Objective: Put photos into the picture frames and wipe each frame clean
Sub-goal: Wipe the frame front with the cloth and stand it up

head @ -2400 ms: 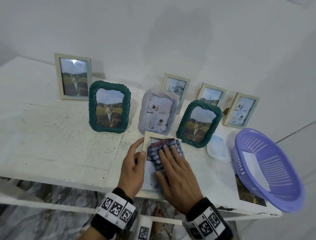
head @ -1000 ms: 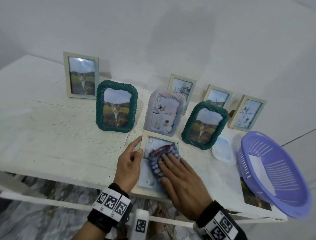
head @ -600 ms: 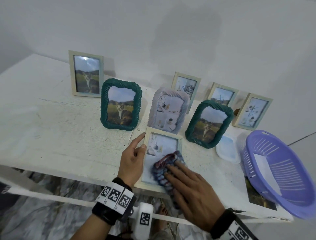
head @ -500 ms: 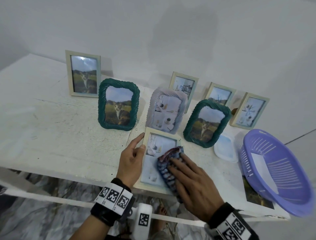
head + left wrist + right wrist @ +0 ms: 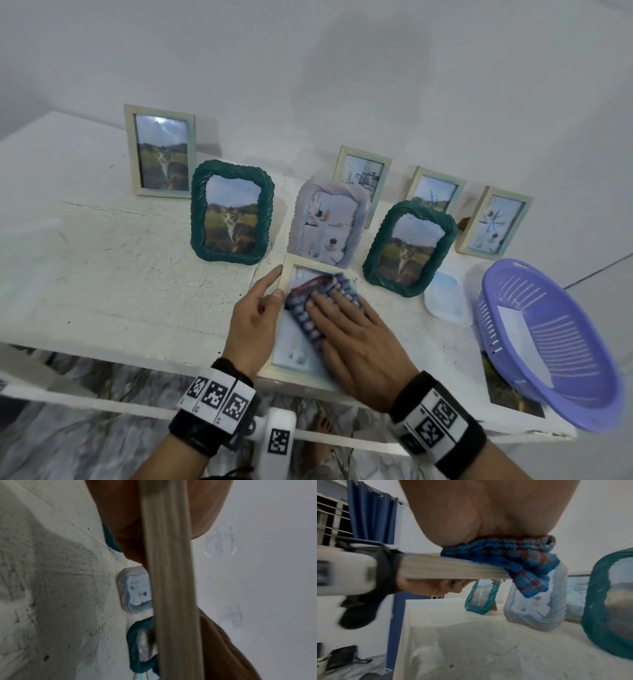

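Seven framed photos stand behind; bare white table (image 5: 85, 274) spreads leftward. Left hand (image 5: 255, 317) grips the cream frame (image 5: 287, 274) overhanging the near edge, right hand (image 5: 356, 337) presses a knitted cloth (image 5: 313, 310) flat onto its glass, purple basket (image 5: 548, 342) crowding the right.

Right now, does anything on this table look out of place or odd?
Two things. The purple basket sits tilted at the table's right corner, its rim past the edge. A loose photo lies partly pinned under it, unframed. The cream frame being wiped also overhangs the front edge.
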`<state>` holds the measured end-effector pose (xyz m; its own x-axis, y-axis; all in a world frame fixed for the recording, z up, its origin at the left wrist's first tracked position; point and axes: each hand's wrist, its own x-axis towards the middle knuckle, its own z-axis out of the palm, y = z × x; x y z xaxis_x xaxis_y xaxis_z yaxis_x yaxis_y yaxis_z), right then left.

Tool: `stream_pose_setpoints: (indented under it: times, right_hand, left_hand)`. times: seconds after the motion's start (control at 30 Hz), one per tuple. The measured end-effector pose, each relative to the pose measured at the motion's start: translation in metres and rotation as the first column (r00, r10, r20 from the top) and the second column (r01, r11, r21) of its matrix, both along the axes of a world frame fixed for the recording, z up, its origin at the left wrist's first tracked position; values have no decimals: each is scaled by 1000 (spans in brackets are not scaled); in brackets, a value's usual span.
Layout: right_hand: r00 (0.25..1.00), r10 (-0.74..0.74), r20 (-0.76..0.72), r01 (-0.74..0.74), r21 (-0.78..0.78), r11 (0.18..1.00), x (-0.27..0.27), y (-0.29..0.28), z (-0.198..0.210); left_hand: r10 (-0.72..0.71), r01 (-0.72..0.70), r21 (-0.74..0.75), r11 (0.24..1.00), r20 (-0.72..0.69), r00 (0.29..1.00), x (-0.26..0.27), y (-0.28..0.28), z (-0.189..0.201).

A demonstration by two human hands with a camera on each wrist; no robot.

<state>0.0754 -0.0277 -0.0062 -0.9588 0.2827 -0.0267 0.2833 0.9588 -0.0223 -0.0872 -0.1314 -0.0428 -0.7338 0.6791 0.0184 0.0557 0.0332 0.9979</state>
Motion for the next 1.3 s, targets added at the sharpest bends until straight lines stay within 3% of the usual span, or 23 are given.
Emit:
stream_pose_setpoints:
  times: [0.2,0.37,0.5,0.6,0.73,0.9,1.13,1.2,1.3]
  right_hand:
    - [987,-149,-66,143,-79,987,-17,-6,0]
    - [989,-86,-117,75,-101,992,-9,-43,1]
    - [997,-20,-78,-1,-261,965,13,-56,-3]
    - [994,28,-104,-45,-171,984,22,-46,1]
    - [984,-90,-153,79,-73,994,10,-26,4]
    - [955,-188,-228,161,-134,978,-20,-21,2]
    - [978,2,-210,-40,-176,984,2,-52,5]
    - [980,-44,-191,23,-115,993,0,-38,4]
    - [955,-226,-193,206,-118,971,-17,-17,3]
  left_hand:
    - [41,-42,24,999,13,999,7,4,6]
    - [42,-47,48,998,84,996,3,4,6]
    - [60,-60,10,998,3,998,0,0,3]
    - [44,-44,-7,999,-28,999,4,-2,2]
    - [-1,3,31,1000,-42,999,11,2,3]
    - [-28,25,110,994,23,999,17,6,8]
    - [-21,23,82,996,-20,1000,5,2,6]
    - [-38,38,80,996,-4,999,8,0,6]
    - [-33,32,78,996,5,999,17,2,10]
